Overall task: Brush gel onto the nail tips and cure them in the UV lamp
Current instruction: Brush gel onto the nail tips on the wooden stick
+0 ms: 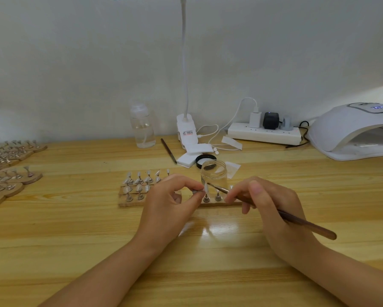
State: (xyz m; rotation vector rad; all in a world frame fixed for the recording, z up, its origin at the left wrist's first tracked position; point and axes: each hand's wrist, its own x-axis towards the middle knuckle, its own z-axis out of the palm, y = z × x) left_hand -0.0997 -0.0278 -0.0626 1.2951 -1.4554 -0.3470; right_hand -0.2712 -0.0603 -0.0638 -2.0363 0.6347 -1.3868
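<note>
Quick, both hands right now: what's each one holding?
Left hand: fingers pinch a small metal stand carrying a nail tip.
Right hand: fingers grip the brush, bristles at that nail tip.

The tabletop (208,262) is pale wood, glossy near the middle. Take the clear jar (213,172) as our mark, standing open on it. Just in front of the jar and to its left lies the wooden board (128,203) of nail tips on stands. Just behind the jar sit the black lid (205,160) and white pads (189,159), with a spare brush (168,150) to their left. Farther back and left stands a clear bottle (143,127). Behind the jar, the clip lamp base (187,131); back right, the power strip (264,132). Far right, the UV lamp (352,129). Far left, more boards (11,173) of stands.
</note>
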